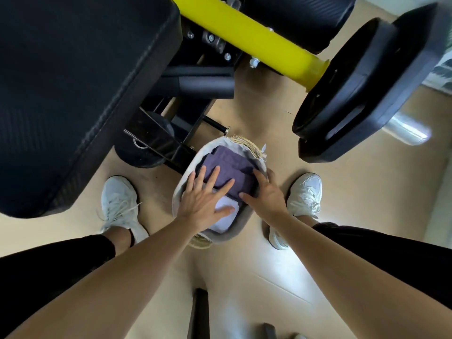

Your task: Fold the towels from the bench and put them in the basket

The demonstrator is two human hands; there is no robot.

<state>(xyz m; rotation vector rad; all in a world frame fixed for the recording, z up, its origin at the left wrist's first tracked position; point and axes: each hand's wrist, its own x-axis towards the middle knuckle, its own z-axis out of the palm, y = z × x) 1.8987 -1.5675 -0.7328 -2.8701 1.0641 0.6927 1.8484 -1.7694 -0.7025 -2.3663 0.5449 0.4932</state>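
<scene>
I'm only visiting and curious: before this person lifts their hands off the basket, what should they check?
1. Purple towel inside the basket: ok.
2. Purple towel folded and lying flat: ok.
3. Left hand flat on the towels, gripping nothing: ok.
4. Right hand free of the purple towel's edge: cannot tell, most of its fingers are hidden.
5. White towel underneath neatly folded: cannot tell, mostly covered.
6. Bench pad has no towels left: cannot tell, only part shows.
</scene>
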